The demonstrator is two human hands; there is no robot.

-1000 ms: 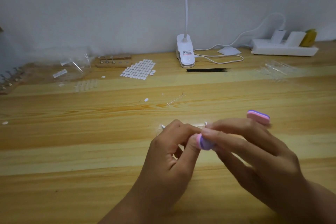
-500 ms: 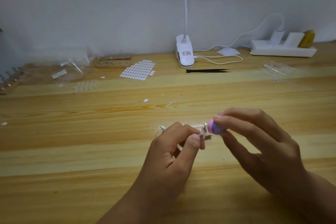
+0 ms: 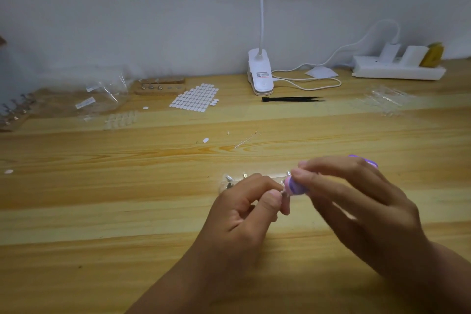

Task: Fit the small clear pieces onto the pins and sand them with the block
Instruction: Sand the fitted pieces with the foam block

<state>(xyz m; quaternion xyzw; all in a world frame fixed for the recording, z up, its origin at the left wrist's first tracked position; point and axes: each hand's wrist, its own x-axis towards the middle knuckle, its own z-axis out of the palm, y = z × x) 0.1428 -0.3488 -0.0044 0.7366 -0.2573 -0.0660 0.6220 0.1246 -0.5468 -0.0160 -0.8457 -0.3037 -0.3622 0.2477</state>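
Pins [image 3: 230, 181] sit in a clear strip on the table [image 3: 114, 211], just behind the left hand [image 3: 242, 214]. Left thumb and forefinger pinch the held pin [image 3: 282, 192]; clear piece too small to confirm. Pink-purple block [image 3: 295, 186] touches its tip from the right. Right hand [image 3: 356, 209] fingers curled round the block, blurred.

Two hands [image 3: 244, 214] [image 3: 362, 211], one block [image 3: 294, 186], one lamp [image 3: 260, 72].

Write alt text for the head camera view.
The left hand pinches a small metal pin while the right hand holds a pink-and-purple sanding block at its tip, over a wooden table. Behind lie a white clip lamp, black tweezers, a sheet of white oval pads and a power strip.
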